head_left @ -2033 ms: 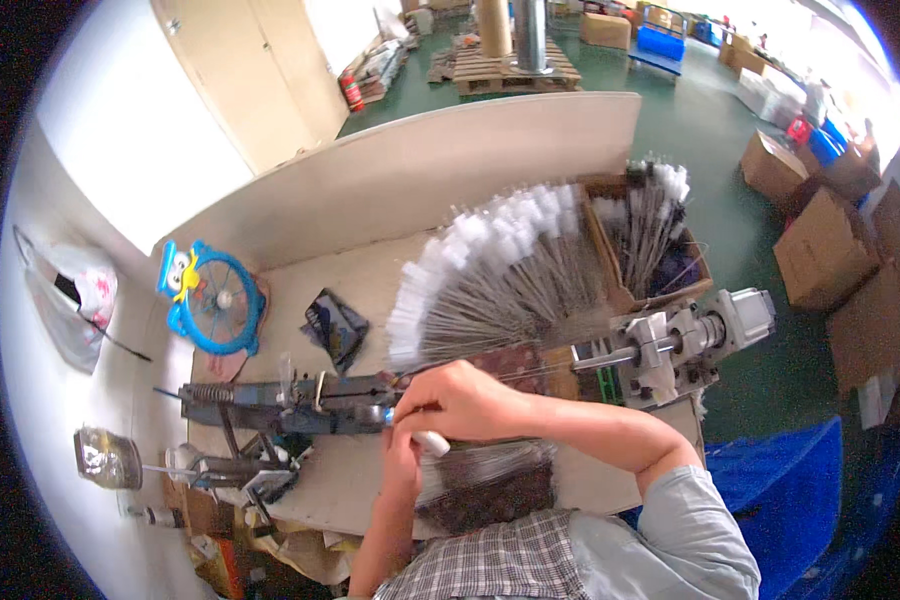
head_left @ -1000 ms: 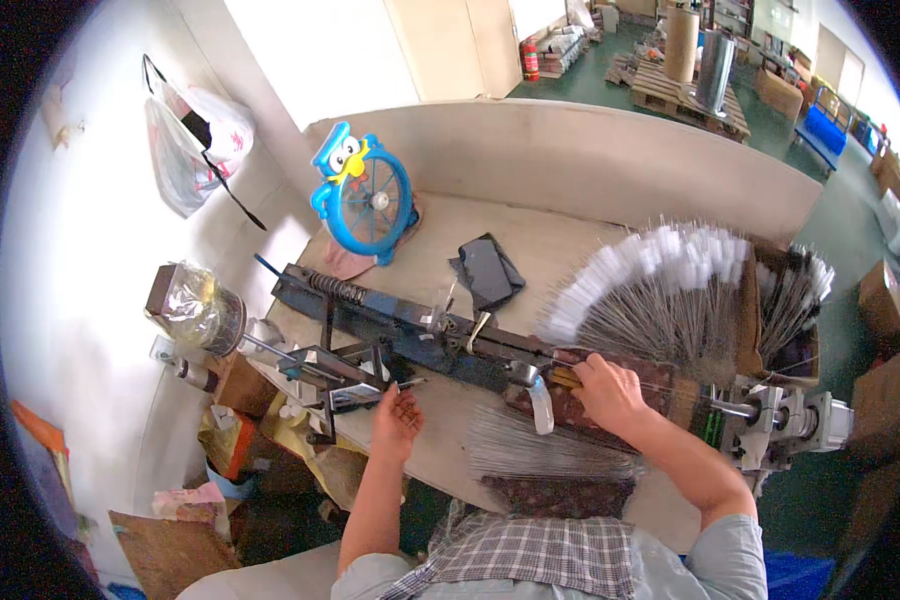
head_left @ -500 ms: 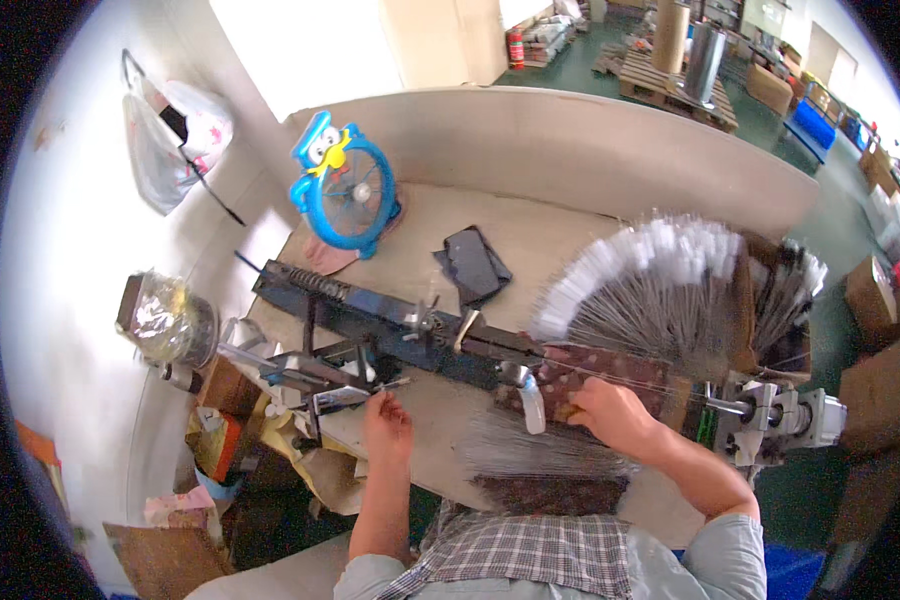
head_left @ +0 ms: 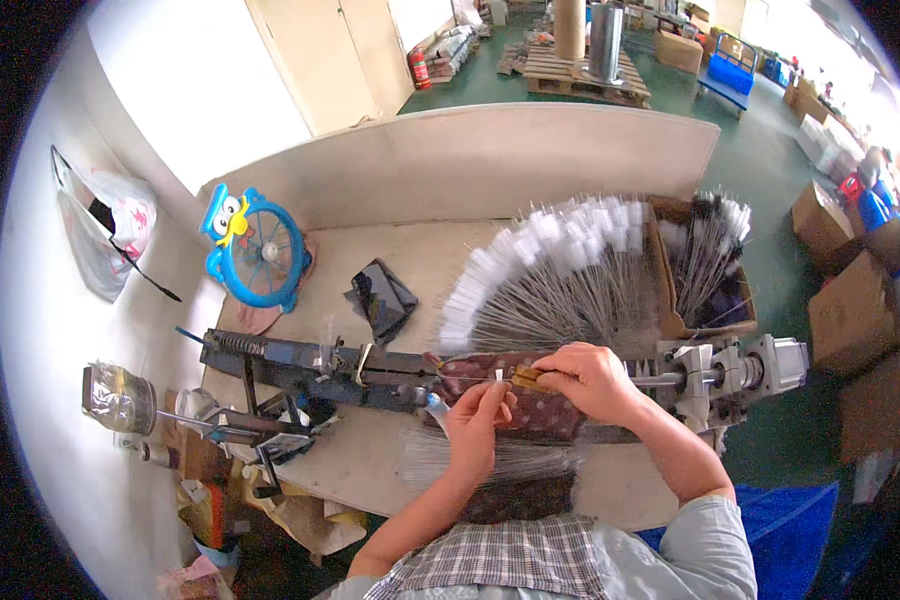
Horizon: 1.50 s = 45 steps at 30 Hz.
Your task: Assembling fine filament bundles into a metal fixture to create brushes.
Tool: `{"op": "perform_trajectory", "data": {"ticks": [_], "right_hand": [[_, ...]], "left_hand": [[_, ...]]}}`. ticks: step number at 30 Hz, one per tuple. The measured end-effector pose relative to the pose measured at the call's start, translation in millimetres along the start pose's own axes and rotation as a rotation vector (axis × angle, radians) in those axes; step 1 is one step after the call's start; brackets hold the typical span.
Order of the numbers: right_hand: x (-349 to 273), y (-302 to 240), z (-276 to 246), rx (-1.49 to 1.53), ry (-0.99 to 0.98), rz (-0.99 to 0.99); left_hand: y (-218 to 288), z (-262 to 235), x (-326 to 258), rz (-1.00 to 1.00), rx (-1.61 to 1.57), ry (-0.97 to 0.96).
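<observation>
1. Much of the fine detail is hard to read: the thin wire (head_left: 470, 377) between the hands is barely a line, and where its ends stop cannot be told. The small white tag (head_left: 498, 375) on it is only a speck. The person's body is cut off by the lower edge, and the far end of the machine is partly hidden behind the right hand.
2. The left hand (head_left: 477, 420) is raised over the dark spotted cloth (head_left: 540, 415), fingers pinched closed around the wire just below the white tag.
3. The right hand (head_left: 592, 380) sits just beside it, to the right, fingers curled shut on a small brass-coloured piece (head_left: 526, 377) that touches the wire's line. The two hands are nearly touching.
4. The wire runs roughly level above the long dark metal machine (head_left: 350, 368), which lies across the tabletop (head_left: 370, 470) from left to right and ends in a grey motor block (head_left: 740, 370).
5. Behind the hands, a fan of thin wires with white tags (head_left: 560, 270) spreads over the tabletop; a cardboard box (head_left: 670, 325) with more dark-stemmed ones stands at its right.
6. A loose bundle of bare wires (head_left: 500, 465) lies near the person, below the left hand.
7. A blue toy-like fan (head_left: 260, 255) stands at the back left.
</observation>
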State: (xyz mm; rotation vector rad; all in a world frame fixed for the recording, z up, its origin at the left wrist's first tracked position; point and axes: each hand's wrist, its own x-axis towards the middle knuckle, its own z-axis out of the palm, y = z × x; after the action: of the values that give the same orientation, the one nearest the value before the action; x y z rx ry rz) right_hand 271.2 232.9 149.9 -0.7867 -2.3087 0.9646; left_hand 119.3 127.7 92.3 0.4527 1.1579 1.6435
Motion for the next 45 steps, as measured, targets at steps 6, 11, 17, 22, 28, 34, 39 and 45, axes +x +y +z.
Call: {"op": "perform_trajectory", "data": {"ticks": [6,11,17,22,28,34,39,45], "right_hand": [[-5.3,13.9,-3.2,-0.003,0.068,-0.034],[-9.4,10.7,-10.3,0.088,0.012,0.05],[-12.9,11.1,-11.8,-0.013,-0.045,-0.138],[14.3,-12.9,6.5,-0.241,0.151,-0.287],[47.2,-16.4,60.1,-0.348,0.066,-0.156],[48.8,-22.7,52.0,-0.108,-0.062,-0.023],[48.5,-21.8,56.9,0.01,-0.126,0.087],[38.0,-35.4,66.4,-0.281,0.126,-0.189]], "left_hand": [[-14.6,0.7,5.8,0.064,0.081,-0.045],[-22.3,-2.5,10.1,0.083,0.134,-0.113],[-14.5,-2.0,8.0,0.022,0.185,0.004],[12.0,-9.3,-1.9,-0.009,-0.055,0.215],[19.3,-16.9,1.3,-0.11,-0.137,0.193],[17.4,-22.8,-1.7,-0.079,-0.011,0.084],[20.7,-20.3,1.3,-0.147,-0.105,0.081],[9.1,-16.4,4.7,-0.084,-0.357,0.263]]}}
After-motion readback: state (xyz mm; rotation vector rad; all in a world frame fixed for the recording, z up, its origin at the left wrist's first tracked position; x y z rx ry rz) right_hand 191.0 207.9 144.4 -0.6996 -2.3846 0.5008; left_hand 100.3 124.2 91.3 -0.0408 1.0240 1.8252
